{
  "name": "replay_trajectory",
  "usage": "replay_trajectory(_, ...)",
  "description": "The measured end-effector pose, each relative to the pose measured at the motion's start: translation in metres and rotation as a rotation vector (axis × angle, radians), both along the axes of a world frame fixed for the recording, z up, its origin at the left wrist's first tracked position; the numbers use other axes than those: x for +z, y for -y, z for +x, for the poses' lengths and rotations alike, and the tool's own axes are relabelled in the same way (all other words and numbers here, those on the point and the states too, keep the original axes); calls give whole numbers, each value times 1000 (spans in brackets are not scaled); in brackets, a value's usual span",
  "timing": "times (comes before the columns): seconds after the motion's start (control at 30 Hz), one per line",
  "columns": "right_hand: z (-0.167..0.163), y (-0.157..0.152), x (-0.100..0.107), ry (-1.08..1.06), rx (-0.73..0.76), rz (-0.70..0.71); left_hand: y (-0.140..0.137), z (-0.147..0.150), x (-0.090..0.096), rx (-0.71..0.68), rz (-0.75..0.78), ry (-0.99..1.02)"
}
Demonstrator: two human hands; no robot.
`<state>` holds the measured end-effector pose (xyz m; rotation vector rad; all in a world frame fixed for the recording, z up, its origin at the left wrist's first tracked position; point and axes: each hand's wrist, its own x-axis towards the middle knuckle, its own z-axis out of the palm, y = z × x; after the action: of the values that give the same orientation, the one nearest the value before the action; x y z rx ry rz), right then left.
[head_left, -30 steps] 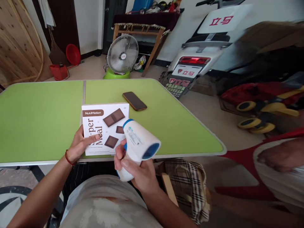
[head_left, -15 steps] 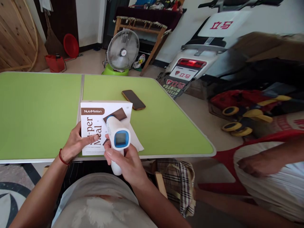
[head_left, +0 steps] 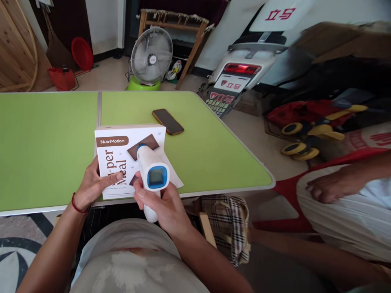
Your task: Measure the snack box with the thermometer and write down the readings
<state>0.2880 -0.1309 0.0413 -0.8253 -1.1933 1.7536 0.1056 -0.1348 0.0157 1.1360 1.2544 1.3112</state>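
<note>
My left hand (head_left: 97, 182) grips the lower left side of a white box (head_left: 113, 165) printed "NutriMotion", its thumb lying across the front. The box stands upright near the front edge of the green table (head_left: 49, 150). In my right hand (head_left: 165, 207) is a white infrared thermometer (head_left: 149, 160) with a blue-rimmed grey screen facing me. My fingers wrap round its handle, and its front end points at the box, hiding part of the printed face. Whether the thermometer touches the box I cannot tell. Behind the box a dark phone (head_left: 168, 121) lies flat on the table.
A seated person's hand (head_left: 332, 185) rests on their lap at the right, on a red chair (head_left: 282, 221). A plaid bag (head_left: 226, 228) hangs below the table edge. Beyond the table stand a fan (head_left: 152, 56) and a white scooter (head_left: 241, 69).
The whole view has shifted a little, so the table and room sit slightly higher and further left. Both hands keep their holds on the box and the thermometer.
</note>
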Motion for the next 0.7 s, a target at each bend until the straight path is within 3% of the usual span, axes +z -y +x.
replay_trajectory(0.7,-3,2,1,105,-4,57,-1,2,6,-3,-3,24)
